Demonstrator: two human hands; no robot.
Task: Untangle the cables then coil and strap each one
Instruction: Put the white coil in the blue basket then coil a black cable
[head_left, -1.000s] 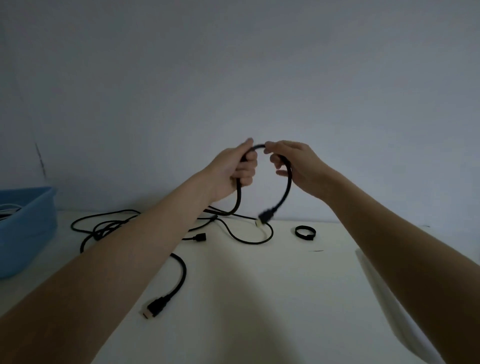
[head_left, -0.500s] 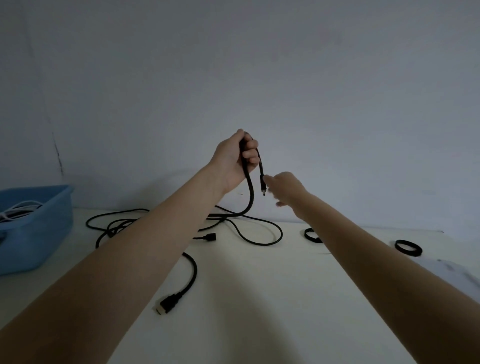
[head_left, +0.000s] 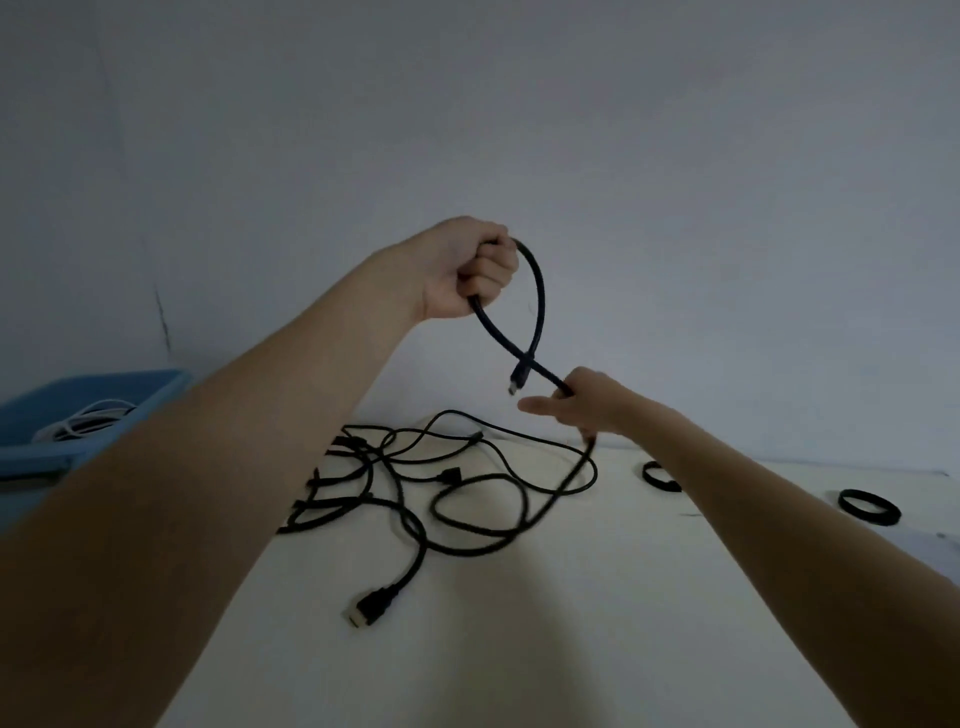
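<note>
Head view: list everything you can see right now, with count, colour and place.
held cable: one, black, lifted above the table, looped so it crosses itself, connector end hanging at the crossing
cable tangle: count unclear, black, on the table centre
loose plug: one, black, table front of tangle
straps: two, black rings, table right; one partly behind the right forearm
bin: one, blue, left, holding white cable
table: one, cream
left hand: gripping the loop's top
right hand: holding the cable lower down
</note>
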